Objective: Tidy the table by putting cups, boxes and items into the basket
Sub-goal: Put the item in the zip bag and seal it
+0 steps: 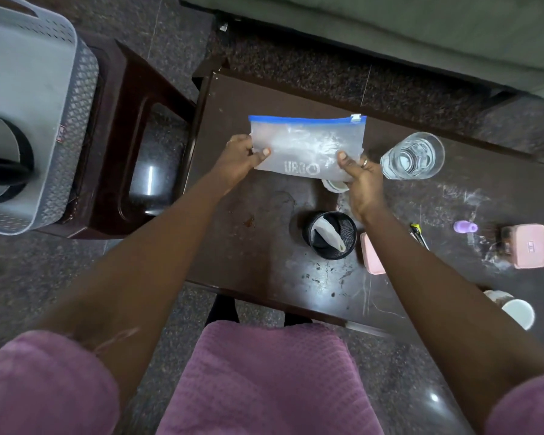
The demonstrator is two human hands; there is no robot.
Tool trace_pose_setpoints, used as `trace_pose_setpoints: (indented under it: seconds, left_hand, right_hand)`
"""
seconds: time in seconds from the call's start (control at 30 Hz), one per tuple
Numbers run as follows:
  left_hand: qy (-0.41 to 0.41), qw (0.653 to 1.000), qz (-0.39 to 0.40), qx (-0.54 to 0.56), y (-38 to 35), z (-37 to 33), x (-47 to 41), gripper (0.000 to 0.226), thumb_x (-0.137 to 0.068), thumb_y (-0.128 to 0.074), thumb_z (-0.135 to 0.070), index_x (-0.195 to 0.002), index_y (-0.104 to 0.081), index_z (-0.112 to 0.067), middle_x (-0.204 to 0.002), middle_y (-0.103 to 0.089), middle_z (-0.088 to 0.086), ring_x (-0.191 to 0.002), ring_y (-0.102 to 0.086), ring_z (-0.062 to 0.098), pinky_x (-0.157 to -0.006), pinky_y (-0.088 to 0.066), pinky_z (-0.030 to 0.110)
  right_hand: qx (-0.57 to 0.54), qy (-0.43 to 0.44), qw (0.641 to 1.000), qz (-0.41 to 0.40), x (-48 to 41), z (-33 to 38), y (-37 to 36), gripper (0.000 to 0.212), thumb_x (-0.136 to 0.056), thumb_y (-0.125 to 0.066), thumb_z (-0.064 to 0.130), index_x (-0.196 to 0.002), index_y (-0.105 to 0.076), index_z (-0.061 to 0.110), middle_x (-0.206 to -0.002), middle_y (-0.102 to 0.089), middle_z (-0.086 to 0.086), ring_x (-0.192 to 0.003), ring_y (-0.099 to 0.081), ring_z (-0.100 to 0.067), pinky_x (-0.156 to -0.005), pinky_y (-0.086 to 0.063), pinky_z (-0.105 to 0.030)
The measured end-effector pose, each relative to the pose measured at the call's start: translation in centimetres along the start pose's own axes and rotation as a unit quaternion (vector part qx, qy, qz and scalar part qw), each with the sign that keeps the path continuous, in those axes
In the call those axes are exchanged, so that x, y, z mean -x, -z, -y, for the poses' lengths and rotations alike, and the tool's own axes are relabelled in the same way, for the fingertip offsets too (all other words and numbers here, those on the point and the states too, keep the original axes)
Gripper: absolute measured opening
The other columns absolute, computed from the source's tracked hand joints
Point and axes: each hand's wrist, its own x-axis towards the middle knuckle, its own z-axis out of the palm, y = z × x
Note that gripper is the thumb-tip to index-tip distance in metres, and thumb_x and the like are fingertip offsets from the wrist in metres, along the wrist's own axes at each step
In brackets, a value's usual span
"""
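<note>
Two hands share the load: my left hand [239,161] and right hand [358,180] pinch opposite ends of the zip pouch [308,142] above the table [248,246], its long axis running left-right, with the basket [29,89] well off left, nearer my left hand.

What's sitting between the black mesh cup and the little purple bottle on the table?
Head view: a pink box, partly hidden by the right forearm, then a thin black-and-yellow tool lying flat.
</note>
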Motion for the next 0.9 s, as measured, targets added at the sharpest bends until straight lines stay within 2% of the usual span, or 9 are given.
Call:
trace_pose_setpoints:
  seconds: [0.07, 0.1, 0.2, 0.37, 0.5, 0.6, 0.7, 0.8, 0.9]
  left_hand:
    - [0.028, 1.0, -0.008, 0.009, -0.6, -0.4, -0.1, 0.036, -0.09, -0.056, -0.037, -0.07, -0.057, -0.007, -0.076, -0.045, 0.001, -0.073, -0.046, 0.013, -0.067, -0.036, 0.028]
    - [0.055, 0.998, -0.011, 0.042, -0.9, -0.6, 0.1, 0.037, -0.091, -0.055, -0.039, -0.065, -0.053, -0.012, -0.07, -0.045, -0.001, -0.07, -0.044, 0.012, -0.066, -0.036, 0.027]
    - [0.118, 0.978, -0.007, 0.172, -1.8, -1.0, 0.5, 0.029, -0.092, -0.053, -0.036, -0.07, -0.053, -0.018, -0.091, -0.055, 0.004, -0.089, -0.053, 0.014, -0.078, -0.045, 0.025]
    - [0.108, 0.959, -0.049, 0.256, -1.9, -1.3, 1.2, 0.014, -0.088, -0.062, -0.017, -0.083, -0.05, -0.018, -0.106, -0.057, 0.006, -0.091, -0.061, 0.018, -0.062, -0.052, 0.021]
    - [0.039, 0.964, -0.073, 0.254, -1.4, -1.5, 1.9, 0.027, -0.086, -0.06, -0.006, -0.095, -0.05, -0.03, -0.109, -0.057, 0.002, -0.078, -0.058, 0.013, -0.054, -0.048, 0.018]
    - [-0.002, 0.966, -0.084, 0.245, -0.7, -1.9, 2.6, 0.031, -0.089, -0.047, 0.0, -0.08, -0.063, -0.024, -0.1, -0.059, 0.005, -0.075, -0.055, 0.009, -0.054, -0.045, 0.014]
    - [-0.02, 0.952, -0.074, 0.295, 0.7, -1.5, 3.5, 0.036, -0.085, -0.036, 0.015, -0.097, -0.064, -0.004, -0.094, -0.062, 0.007, -0.074, -0.062, 0.004, -0.062, -0.048, 0.011]
    - [-0.059, 0.963, -0.086, 0.249, 2.2, -0.1, 4.8, 0.05, -0.079, -0.041, 0.023, -0.123, -0.053, 0.002, -0.114, -0.057, 0.007, -0.096, -0.057, 0.008, -0.079, -0.047, 0.011]
    - [-0.107, 0.967, -0.151, 0.175, 2.9, 1.1, 6.0, 0.032, -0.081, -0.056, 0.012, -0.11, -0.06, -0.004, -0.115, -0.057, 0.009, -0.091, -0.057, 0.007, -0.082, -0.047, 0.015]
  right_hand:
    - [-0.011, 0.011, 0.999, -0.046, 0.0, 0.0, -0.1, 0.026, -0.082, -0.065, -0.003, -0.1, -0.052, 0.009, -0.093, -0.063, -0.01, -0.081, -0.063, -0.022, -0.088, -0.049, -0.046]
    - [-0.012, 0.017, 0.997, -0.072, 0.1, 0.0, -0.1, 0.036, -0.08, -0.067, -0.005, -0.104, -0.044, 0.01, -0.097, -0.061, -0.013, -0.084, -0.062, -0.024, -0.088, -0.049, -0.046]
    - [0.018, 0.032, 0.99, -0.14, 0.1, -0.2, -0.1, 0.05, -0.074, -0.071, -0.007, -0.106, -0.037, 0.012, -0.113, -0.047, -0.016, -0.101, -0.055, -0.027, -0.098, -0.045, -0.049]
    - [0.058, 0.068, 0.988, -0.124, 0.1, 0.0, -0.1, 0.056, -0.075, -0.064, -0.013, -0.124, -0.049, 0.008, -0.13, -0.047, -0.011, -0.116, -0.052, -0.019, -0.104, -0.043, -0.037]
    - [0.137, 0.094, 0.978, -0.127, 0.4, 0.9, 0.2, 0.019, -0.077, -0.063, -0.002, -0.092, -0.069, 0.008, -0.124, -0.048, -0.015, -0.095, -0.053, -0.005, -0.091, -0.046, -0.024]
    - [-0.018, 0.047, 0.996, -0.071, 1.1, 2.6, -0.5, 0.017, -0.076, -0.051, 0.005, -0.07, -0.066, 0.008, -0.103, -0.058, -0.006, -0.091, -0.055, -0.015, -0.072, -0.046, -0.025]
    - [-0.148, 0.003, 0.989, 0.024, 1.4, 4.3, -1.0, 0.038, -0.068, -0.033, -0.006, -0.056, -0.067, 0.004, -0.092, -0.058, -0.015, -0.083, -0.057, -0.022, -0.07, -0.049, -0.025]
    - [-0.182, -0.033, 0.979, 0.089, 2.4, 5.2, -2.2, 0.037, -0.047, -0.03, -0.004, -0.071, -0.058, -0.009, -0.088, -0.057, -0.019, -0.084, -0.057, -0.024, -0.067, -0.054, -0.02]
    - [-0.131, -0.057, 0.981, 0.127, 2.9, 4.9, -3.2, 0.04, -0.052, -0.028, -0.02, -0.077, -0.057, -0.01, -0.086, -0.06, -0.02, -0.079, -0.061, -0.019, -0.064, -0.054, -0.014]
